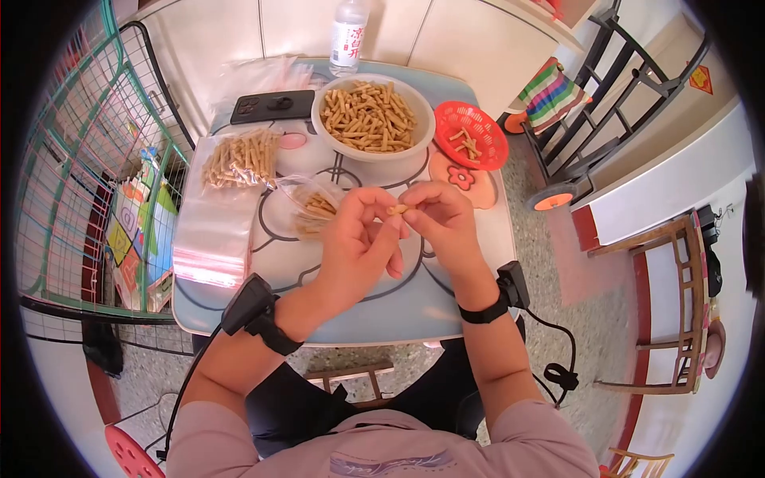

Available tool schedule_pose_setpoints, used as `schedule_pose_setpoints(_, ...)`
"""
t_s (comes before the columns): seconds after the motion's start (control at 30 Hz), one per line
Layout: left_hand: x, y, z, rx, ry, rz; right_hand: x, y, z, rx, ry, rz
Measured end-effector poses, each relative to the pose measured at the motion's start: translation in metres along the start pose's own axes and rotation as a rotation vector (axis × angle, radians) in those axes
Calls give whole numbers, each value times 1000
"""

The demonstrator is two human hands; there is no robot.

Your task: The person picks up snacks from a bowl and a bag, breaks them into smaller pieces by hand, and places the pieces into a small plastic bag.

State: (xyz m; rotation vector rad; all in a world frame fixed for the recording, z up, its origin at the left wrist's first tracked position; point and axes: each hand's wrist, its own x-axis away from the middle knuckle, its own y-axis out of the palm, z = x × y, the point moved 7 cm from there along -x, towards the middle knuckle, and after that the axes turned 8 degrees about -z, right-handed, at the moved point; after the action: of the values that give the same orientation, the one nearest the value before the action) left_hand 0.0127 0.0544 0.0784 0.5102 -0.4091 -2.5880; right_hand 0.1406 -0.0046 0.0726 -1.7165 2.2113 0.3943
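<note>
Both hands meet over the middle of the table. My left hand [362, 243] and my right hand [441, 225] pinch one small tan stick piece [396, 210] between their fingertips. Just left of my left hand lies an open clear bag [309, 209] with several sticks inside. Beyond the hands stands a white bowl [426, 119] heaped with tan sticks [370, 115]. A red perforated basket [496, 143] to its right holds several sticks. At the left, a filled clear bag of sticks [241, 158] rests on a stack of flat plastic bags [209, 231].
A black phone [272, 107] lies left of the bowl, near more plastic bags [263, 76]. A water bottle [347, 40] stands behind the bowl. A green wire cart [88, 175] flanks the table's left side; a black hand truck [594, 103] is at the right.
</note>
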Motion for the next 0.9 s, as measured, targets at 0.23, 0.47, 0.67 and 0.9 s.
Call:
schedule_pose_setpoints(0.23, 1, -2, -3, -64, 33, -58, -1, 6, -3, -57, -5, -74)
schedule_pose_setpoints(0.47, 0, -4, 0, -27, 46, 0, 1, 4, -5, -99, -59, -35)
schedule_pose_setpoints(0.67, -3, -5, -1, 13, 8, 25, 2, -3, -8, -136, -99, 12)
schedule_pose_setpoints(0.9, -1, -6, -10, -81, -103, -29, 2, -7, -8, -6, -137, 9)
